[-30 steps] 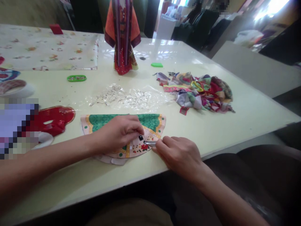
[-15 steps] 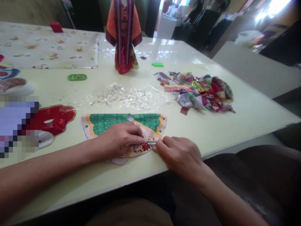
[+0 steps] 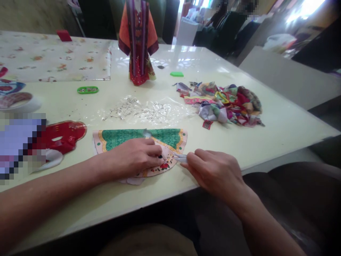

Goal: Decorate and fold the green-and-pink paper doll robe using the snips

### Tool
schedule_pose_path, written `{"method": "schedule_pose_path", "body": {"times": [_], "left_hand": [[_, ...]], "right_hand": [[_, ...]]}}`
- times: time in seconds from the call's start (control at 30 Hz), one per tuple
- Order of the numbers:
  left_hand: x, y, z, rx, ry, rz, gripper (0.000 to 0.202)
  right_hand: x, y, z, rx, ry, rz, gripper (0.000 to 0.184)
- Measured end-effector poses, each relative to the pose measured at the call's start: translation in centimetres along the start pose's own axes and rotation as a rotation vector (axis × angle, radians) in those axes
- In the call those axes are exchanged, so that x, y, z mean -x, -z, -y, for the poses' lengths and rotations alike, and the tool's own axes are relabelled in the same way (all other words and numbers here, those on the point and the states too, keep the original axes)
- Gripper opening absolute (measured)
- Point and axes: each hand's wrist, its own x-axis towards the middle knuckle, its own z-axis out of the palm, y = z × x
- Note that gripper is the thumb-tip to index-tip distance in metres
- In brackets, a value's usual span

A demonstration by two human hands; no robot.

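A half-round piece of printed cloth (image 3: 170, 137), green with gold bands and pale flowered panels, lies near the table's front edge. My left hand (image 3: 135, 154) rests over its middle with curled fingers, pressing it down. A small dark spot shows beside the fingertips; I cannot make out what it is. In my right hand (image 3: 213, 165), closed fingers grip silvery tweezers (image 3: 182, 158), whose tips point left over the cloth's right side. Behind the cloth, many tiny shiny bits lie on a clear plastic sheet (image 3: 176, 108).
Fabric scraps (image 3: 229, 106) are heaped at the right. A doll-sized robe figure (image 3: 138, 46) stands at the back. A green tray (image 3: 87, 90) holds small pieces. At the left lie a tape roll (image 3: 29, 105) and a red fabric piece (image 3: 71, 133). People sit far behind.
My right hand has drawn the tweezers back to the right, away from my left fingertips. My left fingers have curled in slightly over the cloth.
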Motion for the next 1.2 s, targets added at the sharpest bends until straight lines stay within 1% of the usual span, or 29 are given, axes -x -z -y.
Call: {"method": "schedule_pose_path", "body": {"times": [0.1, 0.2, 0.33, 0.43, 0.5, 0.57, 0.6, 0.67, 0.73, 0.8, 0.87, 0.93, 1.03, 1.17, 1.2], "left_hand": [[0.4, -0.5, 0.3, 0.065, 0.039, -0.024, 0.023], [0.9, -1.0, 0.5, 0.137, 0.095, -0.059, 0.026], [1.3, -1.2, 0.7, 0.197, 0.11, -0.096, 0.031], [1.4, -1.0, 0.7, 0.233, 0.158, -0.104, 0.033], [1.6, -0.8, 0.7, 0.262, 0.191, -0.132, 0.03], [1.7, -0.5, 1.0, 0.276, 0.225, -0.194, 0.028], [1.7, -0.2, 1.2, 0.27, 0.252, -0.243, 0.027], [1.9, 0.5, 1.9, 0.237, 0.349, -0.375, 0.024], [2.2, 1.2, 2.8, 0.209, 0.478, -0.527, 0.021], [2.7, 1.8, 4.0, 0.183, 0.594, -0.65, 0.019], [3.3, 2.1, 5.1, 0.147, 0.678, -0.729, 0.016], [3.9, 2.1, 6.1, 0.12, 0.739, -0.753, 0.015], [4.5, 1.7, 7.1, 0.092, 0.774, -0.712, 0.014], [4.5, 1.1, 7.4, 0.084, 0.7, -0.55, 0.019], [4.5, 0.9, 7.4, 0.081, 0.678, -0.523, 0.02]], "right_hand": [[0.4, 0.1, 0.4, -0.076, 0.009, 0.076, 0.025], [0.7, -0.4, 1.1, -0.141, -0.029, 0.154, 0.025], [1.0, -0.9, 1.7, -0.169, -0.102, 0.193, 0.025], [1.3, -0.9, 1.7, -0.18, -0.121, 0.22, 0.023], [1.5, -0.8, 1.7, -0.198, -0.125, 0.237, 0.022], [1.6, -0.7, 1.5, -0.217, -0.126, 0.235, 0.022], [1.6, -0.7, 1.3, -0.225, -0.126, 0.225, 0.023], [1.5, -0.6, 0.9, -0.237, -0.131, 0.185, 0.024], [0.9, -0.5, 0.3, -0.234, -0.137, 0.134, 0.025], [-0.1, -0.2, -0.2, -0.224, -0.134, 0.084, 0.025], [-1.5, 0.0, -0.8, -0.222, -0.13, 0.041, 0.026], [-3.5, 0.2, -1.4, -0.223, -0.145, 0.016, 0.03], [-7.4, 0.0, -2.1, -0.191, -0.194, 0.059, 0.033], [-13.1, -1.2, -3.4, -0.157, -0.202, 0.147, 0.029], [-14.3, -1.6, -3.8, -0.16, -0.211, 0.143, 0.029]]}}
